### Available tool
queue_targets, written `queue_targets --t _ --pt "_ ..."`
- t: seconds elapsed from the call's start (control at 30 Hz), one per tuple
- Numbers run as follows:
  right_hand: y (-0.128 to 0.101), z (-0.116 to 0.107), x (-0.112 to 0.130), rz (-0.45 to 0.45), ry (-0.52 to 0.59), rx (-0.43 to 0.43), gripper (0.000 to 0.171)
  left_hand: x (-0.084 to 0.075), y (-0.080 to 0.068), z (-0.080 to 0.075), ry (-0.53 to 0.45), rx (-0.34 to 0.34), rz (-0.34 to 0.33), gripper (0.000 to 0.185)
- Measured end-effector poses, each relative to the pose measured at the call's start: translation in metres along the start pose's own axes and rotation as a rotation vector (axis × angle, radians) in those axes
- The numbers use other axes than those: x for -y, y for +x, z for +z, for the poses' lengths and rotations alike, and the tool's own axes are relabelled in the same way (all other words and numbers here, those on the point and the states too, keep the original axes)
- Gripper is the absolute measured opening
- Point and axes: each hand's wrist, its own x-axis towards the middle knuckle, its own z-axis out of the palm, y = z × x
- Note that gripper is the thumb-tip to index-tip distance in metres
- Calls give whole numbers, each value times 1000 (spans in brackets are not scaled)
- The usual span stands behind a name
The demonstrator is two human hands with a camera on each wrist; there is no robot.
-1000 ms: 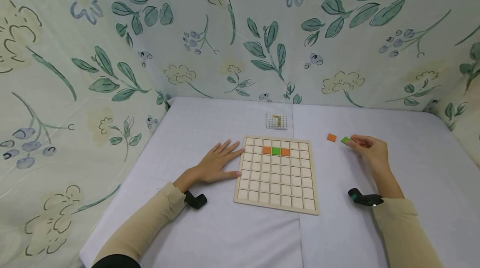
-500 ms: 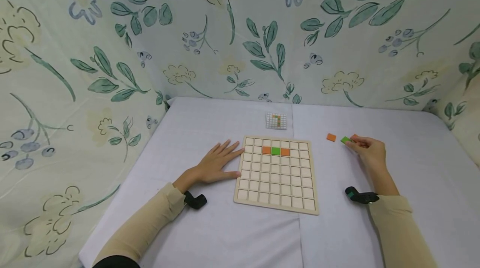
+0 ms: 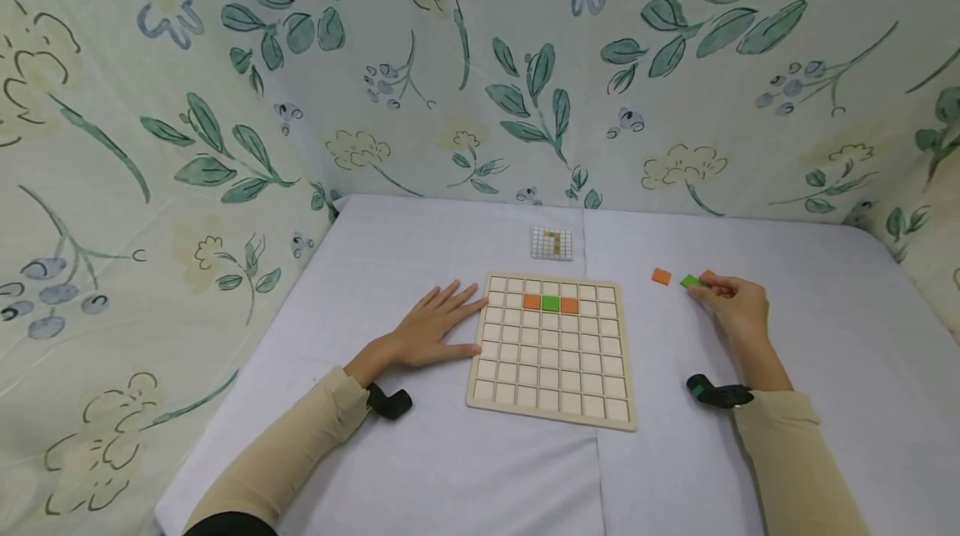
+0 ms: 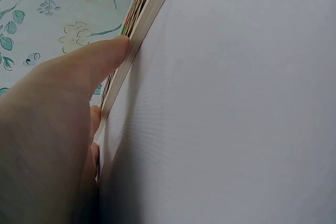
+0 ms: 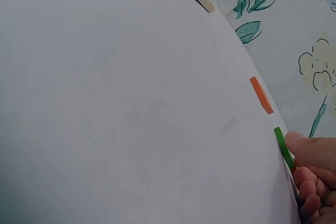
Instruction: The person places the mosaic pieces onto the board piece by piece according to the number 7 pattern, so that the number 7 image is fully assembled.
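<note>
A wooden grid board [image 3: 551, 369] lies on the white table. Its second row holds an orange tile [image 3: 532, 301], a green tile [image 3: 551, 303] and another orange tile [image 3: 570, 304]. My left hand [image 3: 450, 321] rests flat on the table, fingers straight, with the thumb [image 4: 100, 59] against the board's left edge [image 4: 139, 19]. Right of the board, my right hand [image 3: 705, 288] has curled fingers pinching a loose green tile [image 3: 691, 281] [image 5: 283, 148] that lies on the table. A loose orange tile [image 3: 661, 276] [image 5: 261, 95] lies just left of it. A bit of orange [image 3: 708, 274] shows behind the fingers.
A small pattern card [image 3: 552, 242] lies behind the board. Floral cloth walls [image 3: 187, 144] close in the table at the left, back and right. Bare tabletop [image 3: 480, 469] lies in front of the board.
Hardly anything has changed. My right hand stays at the green tile and has shifted only slightly. My left hand has not moved.
</note>
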Motion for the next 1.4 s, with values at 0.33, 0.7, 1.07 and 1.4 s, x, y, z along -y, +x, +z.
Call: queue_targets --t 0.33,0.7,1.07,1.4 --pt "1 4 -1 -21 -62 -18 43 0 0 0 3 -4 5 83" --pt "-2 5 4 -44 -121 -11 38 0 0 0 5 -4 6 83" --pt "-1 3 2 -29 -99 12 42 0 0 0 14 6 -2 84" --pt "-3 -5 1 -56 -61 73 48 -1 -1 -1 10 4 4 83"
